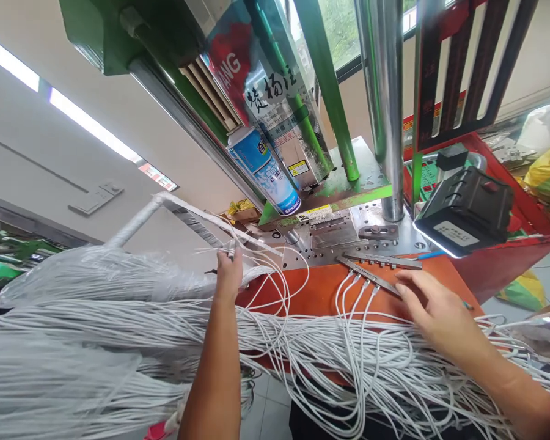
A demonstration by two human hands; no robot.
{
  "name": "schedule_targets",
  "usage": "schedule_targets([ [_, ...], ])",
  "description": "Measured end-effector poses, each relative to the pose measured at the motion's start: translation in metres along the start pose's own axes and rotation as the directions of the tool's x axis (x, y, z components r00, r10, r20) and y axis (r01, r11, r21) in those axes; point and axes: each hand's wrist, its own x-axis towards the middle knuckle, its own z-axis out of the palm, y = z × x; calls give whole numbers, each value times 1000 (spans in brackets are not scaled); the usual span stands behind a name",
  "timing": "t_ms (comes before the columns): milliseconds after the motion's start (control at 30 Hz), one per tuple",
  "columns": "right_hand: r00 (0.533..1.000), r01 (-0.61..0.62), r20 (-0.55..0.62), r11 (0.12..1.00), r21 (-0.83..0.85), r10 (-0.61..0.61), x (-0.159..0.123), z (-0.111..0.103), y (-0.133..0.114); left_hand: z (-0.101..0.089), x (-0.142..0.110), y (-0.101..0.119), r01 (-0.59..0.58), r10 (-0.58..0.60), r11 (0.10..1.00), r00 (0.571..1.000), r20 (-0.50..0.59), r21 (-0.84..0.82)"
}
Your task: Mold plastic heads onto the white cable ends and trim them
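My left hand (229, 272) is closed around thin white cables (282, 287), beside a white-wrapped frame (197, 214). The cables loop from it over the orange work surface (311, 292). On the right, my right hand (433, 308) has its thumb and index finger at the end of a slotted metal bar (371, 276). Several white cables (343, 299) have their ends set along this bar. Just behind it lies a second metal bar (389, 261) with small fittings along its edge. A thick bundle of white cables (330, 348) runs across the front, under both arms.
A green press with steel columns (391, 122) rises behind the metal plate (302, 244). A blue spray can (266, 171) stands tilted in view by its clear guard. A black lamp (467, 208) is at right. Plastic-wrapped cable bundles (96, 275) fill the left.
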Motion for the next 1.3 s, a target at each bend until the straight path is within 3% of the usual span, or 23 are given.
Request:
schedule_targets([
  [67, 990, 131, 68, 970, -204, -119, -2, 6, 8, 9, -14, -4, -64, 64, 997, 998, 15, 43],
  [133, 974, 208, 158, 906, -368, -160, -1, 12, 13, 20, -48, 0, -211, 200, 977, 966, 166, 46],
  [167, 968, 227, 198, 873, -432, -154, 1, 15, 13, 28, -69, 4, -298, 285, 954, 905, 316, -9],
  [200, 963, 240, 226, 844, -480, -145, 3, 17, 13, 36, -89, 9, -337, 345, 935, 804, 484, -107],
  [233, 961, 247, 241, 823, -512, -138, 5, 18, 12, 45, -107, 14, -343, 387, 918, 671, 632, -198],
  [267, 959, 252, 248, 813, -525, -137, 7, 19, 11, 55, -122, 19, -360, 439, 894, 584, 683, -267],
  [300, 958, 257, 249, 814, -521, -143, 9, 20, 11, 65, -132, 22, -384, 481, 871, 538, 693, -306],
  [333, 956, 266, 251, 820, -507, -154, 10, 20, 10, 74, -137, 24, -390, 508, 857, 520, 687, -338],
  [400, 951, 283, 253, 836, -470, -180, 11, 19, 12, 92, -133, 24, -284, 479, 876, 596, 644, -389],
  [467, 949, 291, 250, 843, -453, -193, 11, 18, 15, 109, -119, 21, -75, 356, 897, 705, 614, -435],
  [533, 952, 287, 237, 838, -463, -194, 10, 18, 18, 127, -101, 20, 104, 224, 884, 761, 608, -455],
  [667, 953, 293, 227, 813, -503, -202, 12, 19, 20, 170, -77, 35, 340, 80, 804, 751, 656, -487],
  [733, 951, 299, 227, 808, -508, -209, 13, 19, 20, 192, -69, 52, 571, -12, 593, 711, 703, -567],
  [800, 952, 296, 224, 817, -494, -209, 14, 19, 19, 210, -62, 70, 692, -85, 442, 666, 741, -571],
  [867, 955, 283, 223, 834, -474, -197, 15, 18, 19, 225, -56, 85, 743, -144, 387, 634, 760, -546],
  [933, 959, 263, 222, 853, -451, -178, 15, 16, 19, 235, -50, 93, 753, -189, 385, 630, 753, -533],
  [1133, 965, 218, 223, 892, -395, -137, 15, 14, 18, 248, -52, 90, 702, -288, 392, 708, 645, -595],
  [1300, 967, 189, 228, 915, -356, -112, 16, 13, 15, 236, -68, 79, 627, -227, 378, 776, 588, -681],
])
